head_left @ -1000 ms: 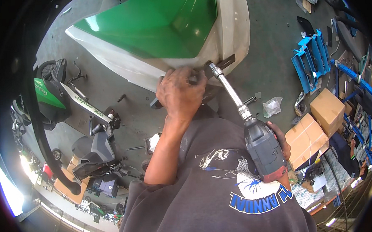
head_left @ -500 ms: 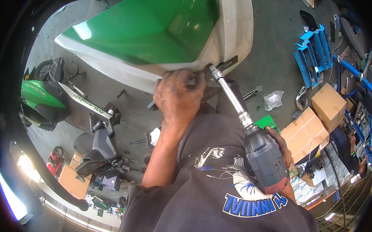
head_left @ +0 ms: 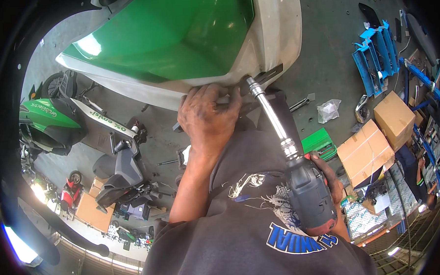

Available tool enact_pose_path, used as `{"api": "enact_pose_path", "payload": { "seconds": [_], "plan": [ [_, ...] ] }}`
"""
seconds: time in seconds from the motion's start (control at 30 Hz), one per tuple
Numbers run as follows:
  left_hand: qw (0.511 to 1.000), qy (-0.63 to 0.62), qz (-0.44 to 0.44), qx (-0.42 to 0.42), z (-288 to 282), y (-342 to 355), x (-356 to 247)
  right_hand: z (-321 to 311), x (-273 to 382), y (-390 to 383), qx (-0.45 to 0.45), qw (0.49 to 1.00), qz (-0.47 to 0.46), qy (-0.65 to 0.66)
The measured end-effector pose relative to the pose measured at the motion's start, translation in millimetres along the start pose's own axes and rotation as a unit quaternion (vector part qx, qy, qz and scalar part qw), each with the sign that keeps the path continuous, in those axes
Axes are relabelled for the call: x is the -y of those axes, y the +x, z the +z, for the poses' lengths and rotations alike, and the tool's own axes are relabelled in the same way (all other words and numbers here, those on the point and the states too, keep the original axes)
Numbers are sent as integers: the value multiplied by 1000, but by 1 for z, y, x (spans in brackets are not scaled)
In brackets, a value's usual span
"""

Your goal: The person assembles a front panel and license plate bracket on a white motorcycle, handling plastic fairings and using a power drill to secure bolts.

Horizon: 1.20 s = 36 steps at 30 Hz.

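Observation:
A large green and white body panel (head_left: pixel 176 46) of a vehicle fills the top of the view. My left hand (head_left: pixel 208 113) is closed at the panel's near white rim, fingers curled against it; anything under the fingertips is hidden. In my right hand (head_left: pixel 329 174) is a black and red cordless impact wrench (head_left: pixel 308 195), its grip mostly hidden behind the body of the tool. A long silver extension with a socket (head_left: pixel 257 89) points away from me. The socket's tip meets the rim beside a dark slotted bracket (head_left: pixel 270 75), just right of my left hand.
Cardboard boxes (head_left: pixel 365 151), a green case (head_left: pixel 319 144) and a clear plastic bag (head_left: pixel 329 111) lie to the right, with blue panels (head_left: pixel 373 59) beyond. On the left stand a green and white motorbike (head_left: pixel 52 115) and a dark seat assembly (head_left: pixel 125 171). Behind the boxes another person's sleeve shows.
The view has shifted slightly, baring more of the green case. My right hand and the impact wrench sit marginally lower and further left. Both hands keep their hold, and the socket stays at the rim.

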<state>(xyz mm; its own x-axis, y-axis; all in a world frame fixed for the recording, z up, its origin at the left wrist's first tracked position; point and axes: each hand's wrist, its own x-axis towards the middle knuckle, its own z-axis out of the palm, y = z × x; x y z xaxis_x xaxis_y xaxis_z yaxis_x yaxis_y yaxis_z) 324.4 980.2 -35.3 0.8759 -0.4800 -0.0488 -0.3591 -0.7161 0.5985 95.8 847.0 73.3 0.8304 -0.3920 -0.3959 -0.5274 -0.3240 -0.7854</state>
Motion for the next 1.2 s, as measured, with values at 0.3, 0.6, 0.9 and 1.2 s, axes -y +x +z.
{"api": "enact_pose_path", "payload": {
  "seconds": [0.3,0.6,0.9,1.2],
  "plan": [
    [1000,-3,-7,1,-1,-1,1,-4,8,2,4,999,32,20],
    [1000,-2,-2,-2,0,0,2,-17,25,14,1,997,75,34],
    [1000,14,0,-2,1,-1,1,-16,15,10,6,996,73,54],
    [999,19,-42,4,-1,0,-4,-21,6,21,9,999,29,15]
  ]
}}
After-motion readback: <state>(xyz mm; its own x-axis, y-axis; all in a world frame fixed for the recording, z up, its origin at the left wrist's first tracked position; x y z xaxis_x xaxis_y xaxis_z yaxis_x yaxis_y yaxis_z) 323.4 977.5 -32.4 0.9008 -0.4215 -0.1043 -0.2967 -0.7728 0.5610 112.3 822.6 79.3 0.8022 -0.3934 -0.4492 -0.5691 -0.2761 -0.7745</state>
